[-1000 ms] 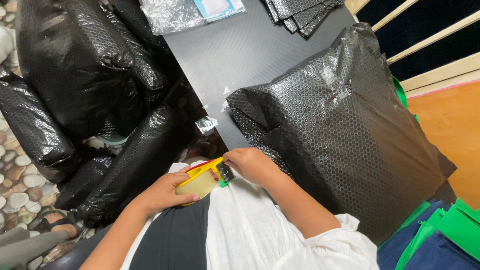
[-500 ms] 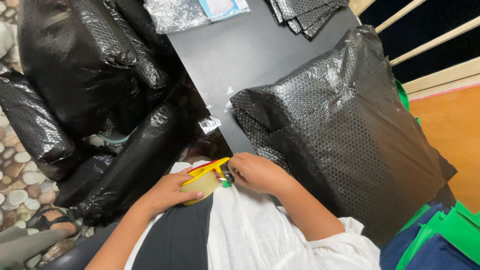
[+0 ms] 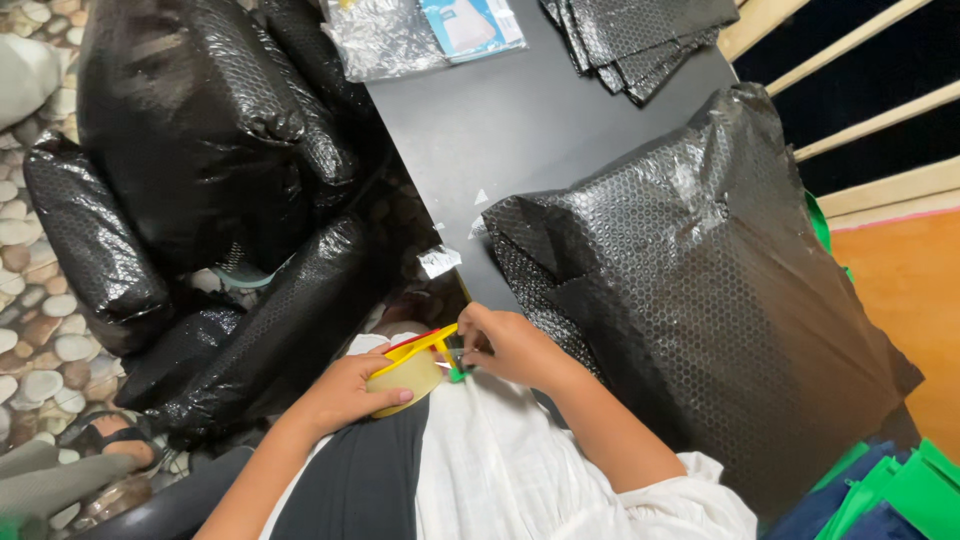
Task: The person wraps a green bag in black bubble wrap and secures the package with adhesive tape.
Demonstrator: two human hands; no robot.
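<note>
Tape dispenser [image 3: 415, 365], yellow with a red part and a roll of pale brownish packing tape in it, is held low in the middle of the view, just above the person's lap and beside the edge of the black table [image 3: 530, 130]. Left hand [image 3: 345, 392] is curled around the roll from below, with the fingers pressing on its side. Right hand [image 3: 510, 345] is at the front end of the dispenser, and its fingertips are pinched together there, near a small green part; what exactly they pinch is too small to tell. Just to the right of this hand a large parcel wrapped in black bubble wrap [image 3: 700, 290] lies on the table. At the far end of the table there are folded black bubble wrap sheets [image 3: 640, 35] and a clear plastic packet [image 3: 420, 30]. Several more black wrapped bundles [image 3: 190, 140] are on the pebble floor [image 3: 40, 340] at the left.
</note>
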